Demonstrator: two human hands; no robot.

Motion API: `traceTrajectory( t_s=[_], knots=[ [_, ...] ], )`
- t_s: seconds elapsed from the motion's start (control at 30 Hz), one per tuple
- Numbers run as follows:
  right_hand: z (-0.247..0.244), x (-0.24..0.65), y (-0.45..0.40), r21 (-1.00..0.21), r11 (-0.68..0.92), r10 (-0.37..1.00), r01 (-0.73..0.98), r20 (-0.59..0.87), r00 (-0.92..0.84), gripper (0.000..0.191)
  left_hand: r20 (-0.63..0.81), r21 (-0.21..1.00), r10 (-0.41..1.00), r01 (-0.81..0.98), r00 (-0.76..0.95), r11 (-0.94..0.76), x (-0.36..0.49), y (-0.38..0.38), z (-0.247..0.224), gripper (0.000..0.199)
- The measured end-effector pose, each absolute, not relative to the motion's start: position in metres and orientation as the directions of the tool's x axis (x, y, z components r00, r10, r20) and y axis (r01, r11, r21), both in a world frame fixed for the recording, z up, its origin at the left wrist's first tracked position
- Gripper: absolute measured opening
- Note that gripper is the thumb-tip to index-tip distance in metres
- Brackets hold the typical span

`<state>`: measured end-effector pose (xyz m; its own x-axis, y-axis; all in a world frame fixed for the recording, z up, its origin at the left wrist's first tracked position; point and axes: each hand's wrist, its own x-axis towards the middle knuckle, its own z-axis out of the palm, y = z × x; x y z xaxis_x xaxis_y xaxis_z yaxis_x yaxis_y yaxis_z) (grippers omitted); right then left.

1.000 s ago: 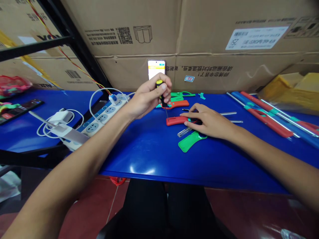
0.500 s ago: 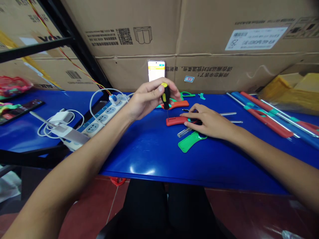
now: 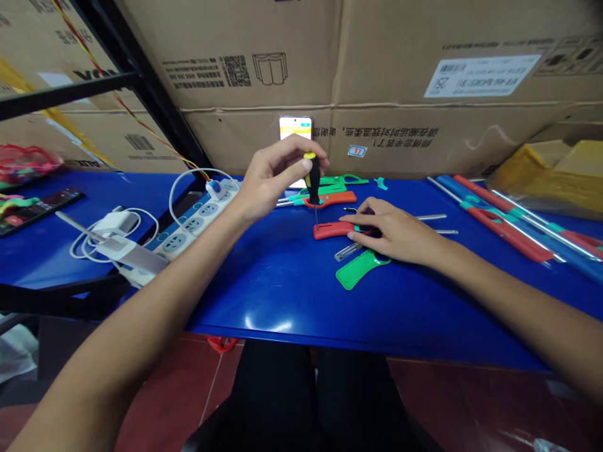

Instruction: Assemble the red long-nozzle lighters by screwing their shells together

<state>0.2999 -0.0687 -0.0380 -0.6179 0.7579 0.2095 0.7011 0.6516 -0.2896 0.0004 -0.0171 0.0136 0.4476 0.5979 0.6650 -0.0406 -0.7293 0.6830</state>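
My left hand [image 3: 276, 177] is raised over the table, its fingers and thumb closed together around a black-and-yellow precision screwdriver [image 3: 313, 179]; the handle sits upright with its yellow cap at the top; the long axis runs almost straight up and down, leaning only slightly, and the thin steel shaft points down to the table; its tip meets the left end of a flat red plastic bar [image 3: 331, 230], as far as I can see from above.

My right hand [image 3: 396, 235] lies over that bar, its fingers [image 3: 370, 207] slightly spread and curved across the top while the thumb comes along the near side, so the bar is gripped between them; the bar's long axis runs crosswise in front of me; part of it is hidden under my hand.

A green plastic handle-shaped piece [image 3: 362, 269] lies just below my right hand, beside a short clear tube with a metal end [image 3: 347, 252]; two slim steel rods [image 3: 431, 217] lie beyond my fingers; an orange-red plastic piece [image 3: 334, 199] rests behind the screwdriver, near green parts.

All this sits on a glossy blue metal table [image 3: 268, 282]; long red-and-blue bars with steel rods [image 3: 504, 220] lie to my right; a white power strip [image 3: 198, 221] with a white charger [image 3: 113, 223] is on my left; a smartphone [image 3: 295, 127] leans against brown cardboard cartons [image 3: 264, 75].
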Motion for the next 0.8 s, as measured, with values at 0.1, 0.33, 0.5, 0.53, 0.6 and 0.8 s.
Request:
traceTrajectory(
  t_s=[0.1,0.33,0.5,0.53,0.6,0.8],
  knots=[
    [-0.038,0.300,-0.069,-0.291,0.651,0.759,0.701,0.207,-0.618,0.052,0.712,0.624,0.601,0.066,0.362,-0.779,0.001,-0.016,0.011,0.040],
    [-0.037,0.299,-0.071,-0.283,0.647,0.762,0.708,0.213,-0.612,0.051,0.727,0.652,0.637,0.036,0.254,-0.758,0.007,-0.017,0.006,0.033],
    [-0.036,0.300,-0.070,-0.278,0.649,0.760,0.708,0.209,-0.615,0.051,0.689,0.684,0.638,-0.015,0.344,-0.730,0.000,-0.015,0.013,0.034],
    [-0.036,0.300,-0.070,-0.281,0.648,0.761,0.707,0.207,-0.615,0.052,0.675,0.695,0.642,-0.021,0.363,-0.719,-0.002,-0.015,0.015,0.035],
    [-0.036,0.300,-0.070,-0.286,0.647,0.762,0.707,0.206,-0.614,0.052,0.651,0.721,0.654,-0.045,0.386,-0.691,-0.005,-0.017,0.018,0.038],
    [-0.036,0.300,-0.070,-0.284,0.645,0.764,0.709,0.200,-0.614,0.051,0.622,0.748,0.656,-0.075,0.428,-0.660,-0.003,-0.022,0.020,0.037]
  ],
)
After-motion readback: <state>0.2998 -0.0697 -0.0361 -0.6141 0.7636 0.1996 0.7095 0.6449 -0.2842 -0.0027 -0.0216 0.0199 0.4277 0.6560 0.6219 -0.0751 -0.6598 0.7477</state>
